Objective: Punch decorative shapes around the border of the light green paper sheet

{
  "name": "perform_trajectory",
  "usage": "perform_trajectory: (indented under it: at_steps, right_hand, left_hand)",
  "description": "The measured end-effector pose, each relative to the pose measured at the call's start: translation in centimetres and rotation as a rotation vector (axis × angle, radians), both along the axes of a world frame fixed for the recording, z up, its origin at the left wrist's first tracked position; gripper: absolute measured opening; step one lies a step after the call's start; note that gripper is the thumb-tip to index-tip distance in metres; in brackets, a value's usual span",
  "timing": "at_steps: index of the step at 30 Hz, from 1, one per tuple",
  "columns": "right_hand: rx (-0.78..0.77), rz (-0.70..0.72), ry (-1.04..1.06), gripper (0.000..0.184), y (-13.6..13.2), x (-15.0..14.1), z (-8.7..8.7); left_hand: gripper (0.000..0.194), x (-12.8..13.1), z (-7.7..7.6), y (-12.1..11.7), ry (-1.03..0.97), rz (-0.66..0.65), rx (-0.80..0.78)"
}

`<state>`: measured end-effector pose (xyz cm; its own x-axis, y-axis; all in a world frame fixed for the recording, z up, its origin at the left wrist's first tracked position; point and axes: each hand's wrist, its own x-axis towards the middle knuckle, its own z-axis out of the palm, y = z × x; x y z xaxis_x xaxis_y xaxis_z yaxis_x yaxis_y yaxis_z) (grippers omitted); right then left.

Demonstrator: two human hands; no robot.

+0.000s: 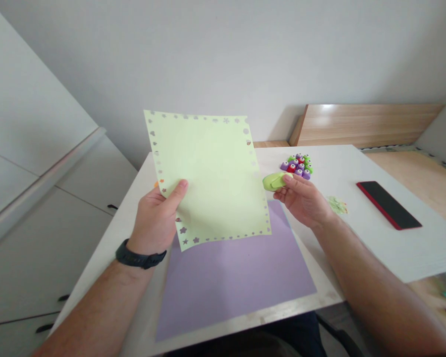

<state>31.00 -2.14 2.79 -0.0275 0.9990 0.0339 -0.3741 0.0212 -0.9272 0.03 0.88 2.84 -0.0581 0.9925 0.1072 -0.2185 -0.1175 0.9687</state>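
A sheet of pale green paper (211, 173) is held up above the table, with small flower, star and other shapes punched along its edges. My left hand (158, 213) grips its left edge, thumb on the front and fingers behind. In my right hand (301, 198) is a light green craft punch (275, 182), pinched between thumb and fingers beside the paper's right edge. Whether the punch touches the paper, I cannot tell. Below lies a purple sheet (238, 282), partly covered from view by the green paper.
Several purple, green and red craft punches (299, 166) stand grouped at the back of the white table (330, 168). Small green paper cut-outs (337, 205) lie right of my right hand. A black slab with a red edge (388, 204) rests farther right. White cabinets (70, 213) border the left.
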Motion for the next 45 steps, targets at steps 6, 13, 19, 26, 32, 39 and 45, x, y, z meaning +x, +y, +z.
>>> perform_trajectory:
  at_steps: [6, 13, 19, 26, 32, 39, 45]
  right_hand:
    - [-0.029, 0.005, 0.066, 0.021, -0.3, -0.29, 0.34]
    - [-0.013, 0.007, 0.036, 0.021, -0.5, -0.31, 0.66]
    - [0.018, 0.027, 0.031, 0.018, -0.54, -0.48, 0.84]
    - [0.012, -0.003, -0.014, 0.022, -0.43, -0.44, 0.44]
    - [0.019, -0.003, -0.018, 0.022, -0.53, -0.44, 0.54]
    - [0.022, -0.016, -0.018, 0.021, -0.6, -0.47, 0.72]
    - [0.024, -0.005, -0.018, 0.021, -0.64, -0.51, 0.86]
  left_hand:
    - [0.039, 0.02, 0.12, -0.15, -0.002, 0.018, -0.001]
    - [0.045, 0.3, 0.6, -0.39, -0.018, 0.012, 0.01]
    - [0.042, 0.3, 0.58, -0.39, -0.015, 0.004, -0.006]
    - [0.043, 0.29, 0.61, -0.4, -0.005, 0.007, 0.015]
    - [0.043, 0.34, 0.72, -0.49, -0.007, -0.002, 0.004]
    - [0.043, 0.29, 0.84, -0.51, 0.008, 0.005, -0.008]
    - [0.042, 0.27, 0.8, -0.5, 0.015, 0.0, 0.002]
